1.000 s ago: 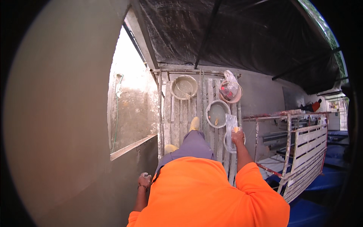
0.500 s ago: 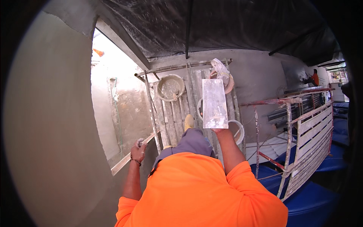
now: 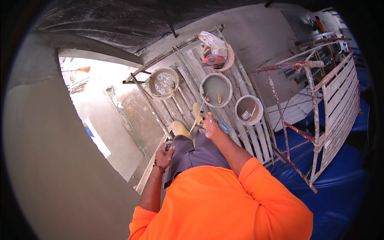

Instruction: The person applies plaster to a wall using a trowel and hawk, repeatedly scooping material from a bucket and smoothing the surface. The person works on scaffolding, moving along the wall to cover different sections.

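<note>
My right hand (image 3: 210,126) grips a plastering trowel (image 3: 198,115), its thin metal blade seen edge-on over the yellow boots (image 3: 181,129). A blue block-like item (image 3: 225,127) lies on the planks just beside this hand. My left hand (image 3: 164,155) hangs low at the left, next to the pale strip (image 3: 145,176) along the wall opening's edge. Its fingers are curled in; whatever may be inside them is hidden. Ahead of the trowel stands a bucket of grey water (image 3: 209,83) with a brush in it.
On the slatted scaffold platform (image 3: 256,138) stand a round tub (image 3: 151,86), a white-rimmed bucket (image 3: 260,107) with tools and a pinkish bucket (image 3: 229,64) holding a bag and bottle. Plastered wall (image 3: 40,152) rises left. A metal scaffold frame (image 3: 312,92) and blue sheeting (image 3: 336,196) lie right.
The trowel, held up flat before, has come down and turned edge-on in my right hand. The view has tilted, so more of the buckets shows. My left hand stays near the strip.
</note>
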Demonstrator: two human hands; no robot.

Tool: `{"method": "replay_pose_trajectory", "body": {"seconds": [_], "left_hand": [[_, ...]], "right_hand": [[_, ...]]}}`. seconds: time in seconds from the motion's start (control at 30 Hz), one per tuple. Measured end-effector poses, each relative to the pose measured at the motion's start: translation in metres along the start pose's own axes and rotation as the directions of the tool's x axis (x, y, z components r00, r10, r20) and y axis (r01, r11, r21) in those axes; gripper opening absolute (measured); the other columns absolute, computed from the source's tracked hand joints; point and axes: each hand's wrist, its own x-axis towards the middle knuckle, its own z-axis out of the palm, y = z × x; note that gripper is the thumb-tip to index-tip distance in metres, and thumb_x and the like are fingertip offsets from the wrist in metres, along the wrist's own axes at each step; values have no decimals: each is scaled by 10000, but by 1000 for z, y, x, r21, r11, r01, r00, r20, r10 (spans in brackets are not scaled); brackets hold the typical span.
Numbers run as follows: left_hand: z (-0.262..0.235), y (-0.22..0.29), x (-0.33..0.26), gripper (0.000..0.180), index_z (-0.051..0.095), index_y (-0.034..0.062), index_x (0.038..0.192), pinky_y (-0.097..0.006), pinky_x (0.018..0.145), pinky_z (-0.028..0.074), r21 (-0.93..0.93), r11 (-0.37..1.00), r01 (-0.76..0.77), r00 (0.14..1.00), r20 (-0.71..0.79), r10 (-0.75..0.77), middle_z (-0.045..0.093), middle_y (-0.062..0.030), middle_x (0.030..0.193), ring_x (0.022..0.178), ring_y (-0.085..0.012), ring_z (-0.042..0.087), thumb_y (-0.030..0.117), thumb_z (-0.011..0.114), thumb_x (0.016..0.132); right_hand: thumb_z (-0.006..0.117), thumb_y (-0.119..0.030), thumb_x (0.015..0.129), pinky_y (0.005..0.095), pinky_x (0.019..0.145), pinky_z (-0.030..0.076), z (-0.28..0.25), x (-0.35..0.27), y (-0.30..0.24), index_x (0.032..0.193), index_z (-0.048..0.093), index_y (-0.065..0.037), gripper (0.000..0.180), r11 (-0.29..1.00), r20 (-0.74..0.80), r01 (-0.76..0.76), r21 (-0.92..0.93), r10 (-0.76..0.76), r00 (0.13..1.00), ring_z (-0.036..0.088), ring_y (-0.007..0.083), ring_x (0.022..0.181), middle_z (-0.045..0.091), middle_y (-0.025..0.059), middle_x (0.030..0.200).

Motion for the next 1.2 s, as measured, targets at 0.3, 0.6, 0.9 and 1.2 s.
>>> {"method": "replay_pose_trajectory", "body": {"seconds": [0.3,0.6,0.9,1.2], "left_hand": [[31,2,119,498,582,1,1357,-310,835,557,238,941,-240,823,563,67,722,-84,1068,936,-161,679,336,683,1003],[136,-30,175,527,576,50,1377,-260,675,561,-386,861,331,929,293,-226,689,-43,1007,813,-113,662,424,665,1017],[82,-109,225,317,645,5,1217,-286,609,588,-489,787,376,921,99,-378,720,-102,949,746,-150,700,200,735,983],[85,-177,199,350,638,-7,1231,-295,661,605,-599,689,408,889,91,-448,711,-112,1036,823,-208,727,214,738,980]], "right_hand": [[602,-517,997,440,858,499,-47,54,84,1218,634,-209,380,845,271,-77,529,-83,959,643,188,1012,686,-12,1133],[619,-483,1002,382,687,548,-6,143,134,1021,615,-148,336,821,352,-262,507,80,933,658,231,719,641,37,835],[704,-150,867,481,890,525,-87,299,48,1064,693,-69,213,274,85,332,-903,-643,761,682,388,938,680,157,900],[666,-233,927,424,982,544,-106,467,-58,1223,626,-70,340,-375,128,-221,-900,-713,689,679,319,1130,689,156,1193]]}}
